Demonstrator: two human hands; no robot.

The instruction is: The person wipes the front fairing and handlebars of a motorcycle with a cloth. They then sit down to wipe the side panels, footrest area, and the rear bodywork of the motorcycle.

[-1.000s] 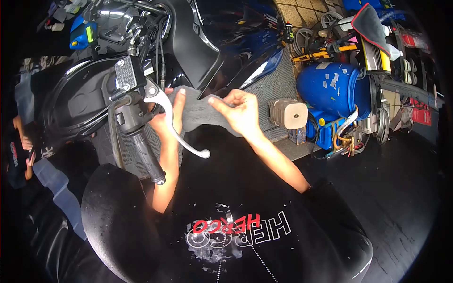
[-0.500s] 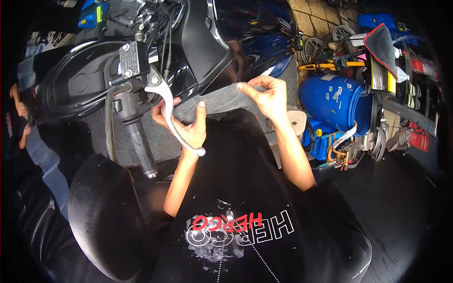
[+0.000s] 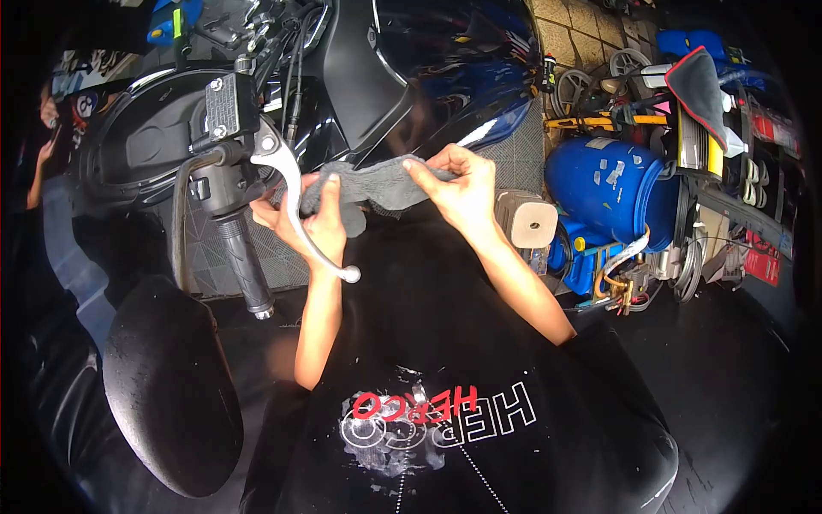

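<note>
A grey microfiber cloth (image 3: pixel 377 184) is stretched between my two hands, its middle sagging in folds. My left hand (image 3: pixel 317 227) pinches one end, partly hidden behind the silver brake lever (image 3: pixel 295 193). My right hand (image 3: pixel 462 188) grips the other end between thumb and fingers. Just beyond the cloth is the dark glossy bodywork of a motorcycle (image 3: pixel 454 77). To the left of my left hand are the black handlebar grip (image 3: pixel 244 261) and the brake fluid reservoir (image 3: pixel 221 111).
A blue barrel (image 3: pixel 599 184) lies to the right, with a beige-topped container (image 3: pixel 527 221) nearer me. Hoses, tools and shelves crowd the right edge. A black mirror (image 3: pixel 171 385) juts in at lower left. Part of another person (image 3: pixel 47 141) shows at far left.
The cloth has gone from nearly flat to bunched and wavy. Both my hands have shifted a little to the left, still holding its ends.
</note>
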